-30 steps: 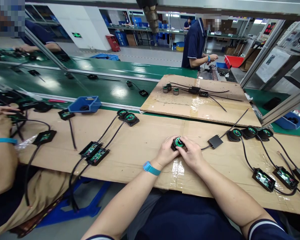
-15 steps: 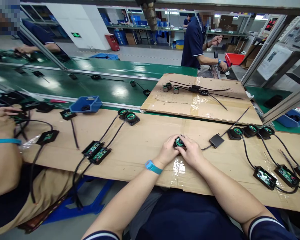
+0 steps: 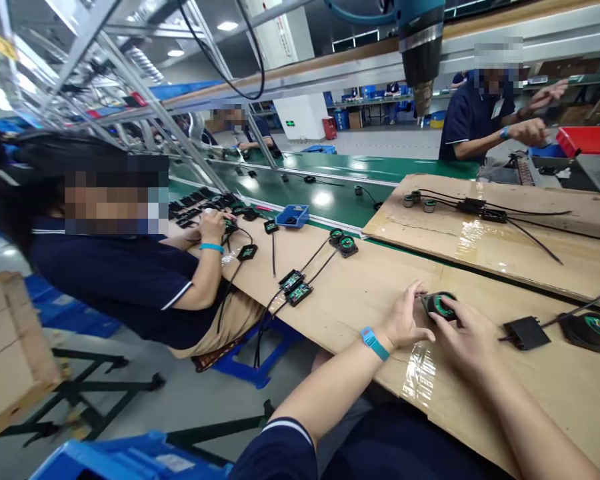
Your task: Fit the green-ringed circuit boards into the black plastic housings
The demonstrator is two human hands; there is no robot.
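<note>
A round black housing with a green circuit ring inside [image 3: 441,305] rests on the cardboard-covered table. My right hand [image 3: 473,333] grips it from the right, with thumb and fingers against its side. My left hand [image 3: 404,321] is at its left, thumb and fingers apart; the fingertips are close to the housing's rim, and whether they touch is unclear. On my left wrist is a blue band [image 3: 375,343]. A flat black box [image 3: 526,333] with cables lies right of my right hand. Farther right sits another round black housing [image 3: 591,331].
Two open black boxes with circuit boards [image 3: 296,288] lie to the left, cabled to round housings [image 3: 347,245]. Beyond is a blue bin [image 3: 293,217]. A co-worker [image 3: 125,273] sits at left, handling parts. A power drill [image 3: 423,53] hangs overhead.
My view has swung left, bringing the seated co-worker into sight. My left hand has opened away from the round housing, while my right hand stays on it.
</note>
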